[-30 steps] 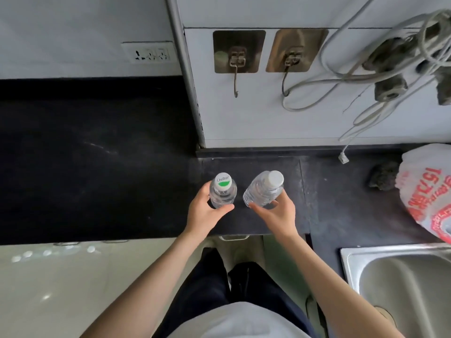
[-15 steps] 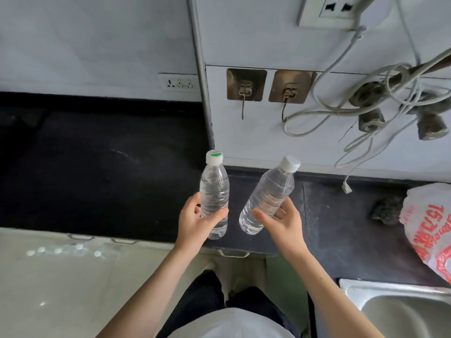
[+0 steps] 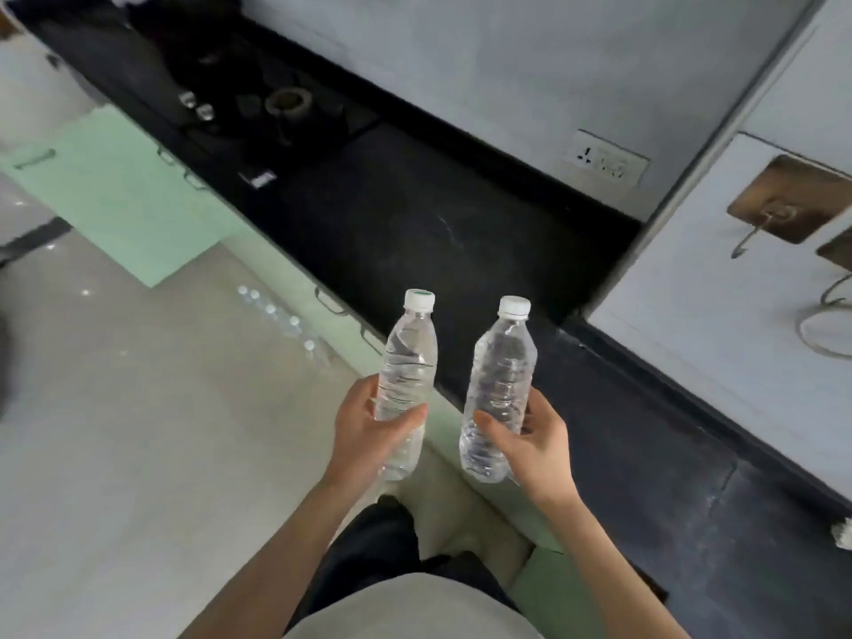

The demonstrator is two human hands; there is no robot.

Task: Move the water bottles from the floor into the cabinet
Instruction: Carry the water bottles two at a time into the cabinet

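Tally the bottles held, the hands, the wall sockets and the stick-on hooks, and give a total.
Bottles held: 2, the left bottle and the right bottle
Hands: 2, the left hand and the right hand
Wall socket: 1
Stick-on hooks: 2, the full hook and the edge hook
Total: 7
The floor bottles are too blurred to count.

Ahead of the fingers (image 3: 495, 424) the tabletop (image 3: 438, 232) lies bare up to the wall (image 3: 484, 85). Ahead and to their left a burner (image 3: 288, 102) sits on it. Left of the fingers a row of bottles (image 3: 276, 315) stands on the floor (image 3: 138, 431) along the cabinet fronts (image 3: 295, 274), a green door (image 3: 120, 196) swung out beyond. To their right a hook (image 3: 756, 228) juts from the panel (image 3: 691, 362).
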